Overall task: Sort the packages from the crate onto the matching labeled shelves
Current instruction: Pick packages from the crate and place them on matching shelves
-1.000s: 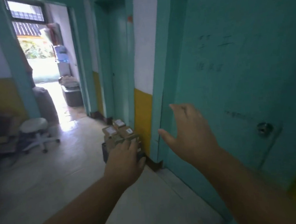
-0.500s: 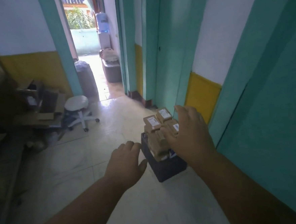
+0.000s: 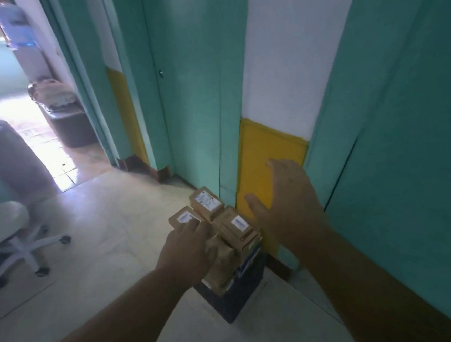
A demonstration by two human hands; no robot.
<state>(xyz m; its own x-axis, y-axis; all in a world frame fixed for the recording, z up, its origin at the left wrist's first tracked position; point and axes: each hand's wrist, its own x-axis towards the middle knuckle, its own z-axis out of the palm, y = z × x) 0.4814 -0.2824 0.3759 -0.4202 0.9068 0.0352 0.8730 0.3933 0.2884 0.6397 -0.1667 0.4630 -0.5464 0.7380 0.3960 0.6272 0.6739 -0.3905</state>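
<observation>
Down by the wall, the cardboard packages (image 3: 224,233) sit heaped just under both hands. The left hand (image 3: 186,249) has its fingertips (image 3: 193,224) on or just over the near-left package (image 3: 184,218), at the edge of its white label; whether they truly touch I cannot tell through the blur. The right hand (image 3: 288,209) hovers to the right of the pile, in front of the yellow wall panel (image 3: 260,147), apart from the boxes.

The dark crate (image 3: 234,295) stands on the pale tiled floor (image 3: 112,245), pressed close to the foot of the wall. It is filled past its rim: three labelled boxes ride on top, one at the back (image 3: 206,203), one at the right (image 3: 236,230) tilted toward the wall, and the near-left one, with more brown parcels stacked beneath them.

The left hand's fingers are stretched forward, only gently bent, and grip nothing. The right hand is spread wide, thumb (image 3: 256,206) pointing toward the pile, fingers straight, holding nothing.

A white wheeled stool (image 3: 12,233) stands off to the left, and a teal door (image 3: 403,131) fills the right side.
</observation>
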